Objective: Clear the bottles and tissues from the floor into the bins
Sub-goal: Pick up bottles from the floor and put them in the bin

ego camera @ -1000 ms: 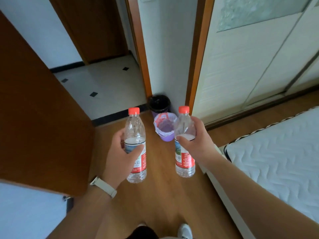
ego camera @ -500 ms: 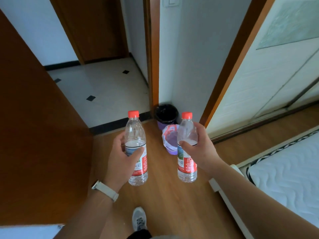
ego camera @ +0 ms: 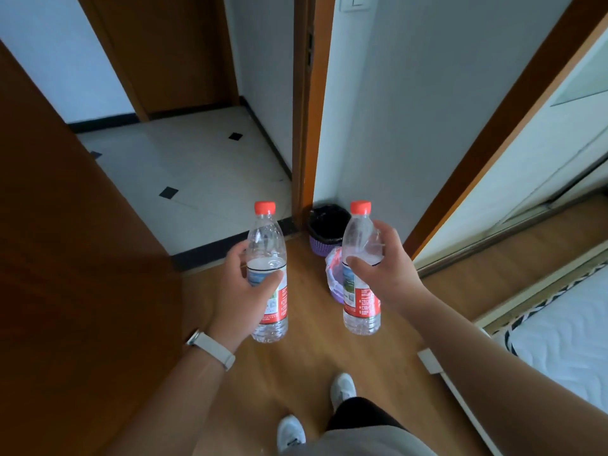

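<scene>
- Left hand (ego camera: 241,284): fingers wrapped tight around an upright left water bottle (ego camera: 267,278).
- Right hand (ego camera: 386,268): fingers clasp the right water bottle (ego camera: 361,271), also upright.
- Beyond the fingers: black-lined purple bin (ego camera: 325,233) and pink-lined purple bin (ego camera: 334,274) on the wooden floor (ego camera: 306,350).

Both forearms are bare, no sleeves. A pale watch strap (ego camera: 214,351) wraps the left wrist. Down at six o'clock: white sneakers (ego camera: 343,388), dark trousers (ego camera: 358,414), grey shirt hem (ego camera: 358,443).
</scene>
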The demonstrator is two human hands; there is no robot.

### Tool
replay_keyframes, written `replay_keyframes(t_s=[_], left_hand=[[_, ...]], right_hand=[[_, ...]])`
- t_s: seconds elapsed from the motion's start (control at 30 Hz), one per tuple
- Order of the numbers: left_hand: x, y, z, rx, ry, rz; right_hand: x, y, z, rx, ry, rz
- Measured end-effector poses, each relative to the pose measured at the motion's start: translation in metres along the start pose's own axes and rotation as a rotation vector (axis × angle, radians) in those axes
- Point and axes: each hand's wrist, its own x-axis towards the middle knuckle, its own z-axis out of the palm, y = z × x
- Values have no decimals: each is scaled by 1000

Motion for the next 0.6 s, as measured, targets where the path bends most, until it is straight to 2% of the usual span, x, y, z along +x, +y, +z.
replay_keyframes(t_s=[0.2,0.43,0.6], left_hand=[[52,-3,-12,64,-1,3],[134,-8,-23,172,47,-61],[200,2,-10,208,-9,-96]], right_hand=[[44,-10,24,-25,-2,-14],[133,-1,50,92,-46,24],[200,2,55,146,-61,58]])
